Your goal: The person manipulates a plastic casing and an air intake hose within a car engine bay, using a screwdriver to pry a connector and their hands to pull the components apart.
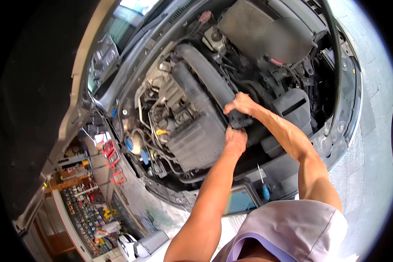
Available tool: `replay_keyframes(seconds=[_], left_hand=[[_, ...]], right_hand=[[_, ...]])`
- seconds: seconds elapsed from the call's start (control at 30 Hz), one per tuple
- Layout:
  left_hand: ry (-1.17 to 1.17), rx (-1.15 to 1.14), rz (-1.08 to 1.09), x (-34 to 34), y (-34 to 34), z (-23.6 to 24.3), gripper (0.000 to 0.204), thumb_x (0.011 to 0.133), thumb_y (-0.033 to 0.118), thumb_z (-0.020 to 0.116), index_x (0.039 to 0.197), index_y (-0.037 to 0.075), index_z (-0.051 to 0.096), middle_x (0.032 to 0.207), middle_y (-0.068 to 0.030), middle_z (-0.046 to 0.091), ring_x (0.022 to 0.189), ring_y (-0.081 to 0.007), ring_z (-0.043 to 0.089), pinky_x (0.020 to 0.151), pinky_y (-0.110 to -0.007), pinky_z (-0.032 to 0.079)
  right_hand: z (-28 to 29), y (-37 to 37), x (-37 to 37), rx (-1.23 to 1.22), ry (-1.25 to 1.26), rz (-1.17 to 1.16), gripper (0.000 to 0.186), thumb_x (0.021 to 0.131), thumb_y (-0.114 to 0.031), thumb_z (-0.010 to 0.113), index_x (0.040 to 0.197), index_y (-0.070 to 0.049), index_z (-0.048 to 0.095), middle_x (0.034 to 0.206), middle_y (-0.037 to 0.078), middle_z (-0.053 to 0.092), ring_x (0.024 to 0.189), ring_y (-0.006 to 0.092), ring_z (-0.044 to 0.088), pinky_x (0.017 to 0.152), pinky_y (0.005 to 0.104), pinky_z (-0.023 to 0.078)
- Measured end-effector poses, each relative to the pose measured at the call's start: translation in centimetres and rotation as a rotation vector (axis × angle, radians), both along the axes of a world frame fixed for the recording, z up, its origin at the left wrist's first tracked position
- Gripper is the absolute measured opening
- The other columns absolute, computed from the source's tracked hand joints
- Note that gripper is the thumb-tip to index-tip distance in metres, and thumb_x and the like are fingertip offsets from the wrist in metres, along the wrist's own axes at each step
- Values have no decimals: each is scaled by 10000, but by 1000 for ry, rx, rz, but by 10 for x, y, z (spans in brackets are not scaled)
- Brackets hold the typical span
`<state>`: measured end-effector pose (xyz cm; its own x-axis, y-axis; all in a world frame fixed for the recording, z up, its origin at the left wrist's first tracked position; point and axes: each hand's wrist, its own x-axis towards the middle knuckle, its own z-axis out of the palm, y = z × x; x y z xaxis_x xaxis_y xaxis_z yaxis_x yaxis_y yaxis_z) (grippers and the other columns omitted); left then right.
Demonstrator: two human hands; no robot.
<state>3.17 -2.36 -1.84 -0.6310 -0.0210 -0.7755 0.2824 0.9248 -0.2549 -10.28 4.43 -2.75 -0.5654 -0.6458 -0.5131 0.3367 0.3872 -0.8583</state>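
Both hands are at the near end of a thick black air intake duct [207, 72] in a car's engine bay. My right hand [241, 104] is closed over the duct from its right side, thumb toward the engine. Just below it, my left hand [236, 139] grips the underside of the duct's end; most of its fingers are hidden. Left of the hands is a black ribbed air filter box [196, 142], with a second black hose [190, 81] running up from it alongside the duct.
A blue-handled screwdriver [265, 190] stands at the front edge beside a tablet-like screen [240, 201]. The raised hood [35, 109] fills the left. A coolant tank [134, 143] and yellow dipstick handle [161, 132] lie left of the box. Beyond, shelves [87, 209] hold many small items.
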Motion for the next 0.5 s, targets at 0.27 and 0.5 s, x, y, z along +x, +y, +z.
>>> replay_keyframes(seconds=[0.27,0.5], left_hand=[[-2,-38,-43,-3,12,3,442,941,238,633,1362,107,663,1406,-7,661,1368,-178,545,1176,-432,315],[-31,-29,-18,-18,12,-10,453,976,217,614,1408,84,636,1501,-12,589,1461,-192,453,1206,-385,313]], right_hand=[[-8,4,-10,6,51,53,852,588,-452,893,1105,190,678,1082,277,714,1028,340,697,932,389,528],[-41,9,-14,-238,21,68,819,675,-520,936,1154,104,710,1072,169,748,988,259,704,901,352,524]])
